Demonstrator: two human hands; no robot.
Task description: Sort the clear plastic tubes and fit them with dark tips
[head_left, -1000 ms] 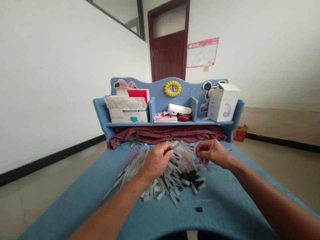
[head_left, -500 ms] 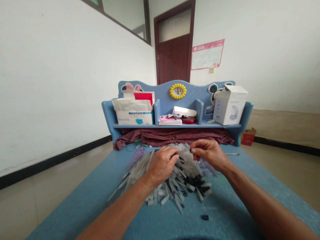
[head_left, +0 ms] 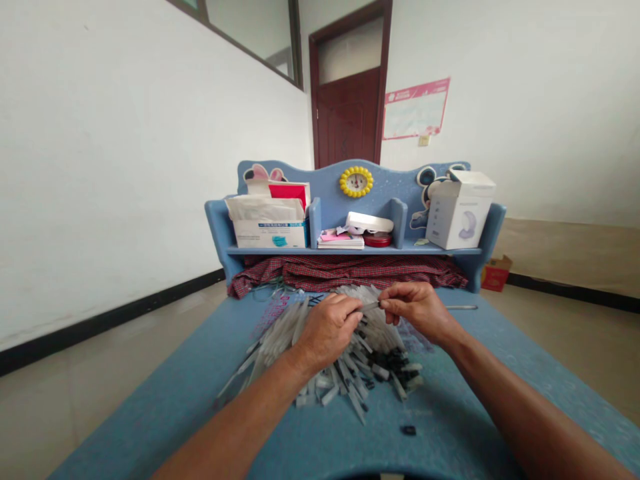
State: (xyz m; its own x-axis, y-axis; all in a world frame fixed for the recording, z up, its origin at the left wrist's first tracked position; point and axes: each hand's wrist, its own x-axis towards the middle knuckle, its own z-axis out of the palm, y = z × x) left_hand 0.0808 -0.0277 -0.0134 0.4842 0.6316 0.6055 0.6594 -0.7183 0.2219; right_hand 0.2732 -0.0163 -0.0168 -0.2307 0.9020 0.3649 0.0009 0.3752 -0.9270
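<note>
Translucent tube [head_left: 370,307] now bridges the left hand [head_left: 327,327] and the right hand [head_left: 415,307] near the centre of the frame; the gap that parted it from the right hand's dark piece [head_left: 379,304] has closed, so the two parts appear to meet. Left fingers pinch the tube, right fingers the dark piece. Below, slender, cloudy tubes [head_left: 280,333] and stubby black pieces [head_left: 395,361] spread across the mottled blue worktop [head_left: 450,420].
</note>
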